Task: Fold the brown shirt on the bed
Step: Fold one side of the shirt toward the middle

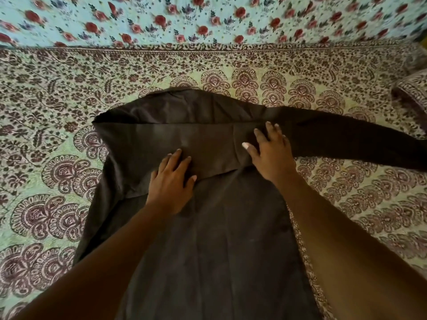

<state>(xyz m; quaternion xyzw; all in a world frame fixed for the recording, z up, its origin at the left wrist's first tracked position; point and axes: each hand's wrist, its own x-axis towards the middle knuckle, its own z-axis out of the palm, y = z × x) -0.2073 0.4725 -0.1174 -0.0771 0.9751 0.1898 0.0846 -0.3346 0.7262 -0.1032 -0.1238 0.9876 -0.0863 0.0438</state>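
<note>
1. Brown shirt [219, 227] lies flat on the patterned bedspread [57, 181], its body running from the near edge toward the middle of the bed.
2. Left hand [172, 183] rests palm-down on a folded-over panel, fingers straight and slightly spread.
3. Right hand [270, 153] presses flat just beside it, fingers spread, thumb out.
4. One sleeve [358, 139] stretches out to the right.
5. Farthest back hangs a rose-printed cloth [208, 19].

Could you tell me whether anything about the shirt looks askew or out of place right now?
Only mid-fold untidiness: the brown shirt has one sleeve trailing right across the bedspread, unfolded.
</note>
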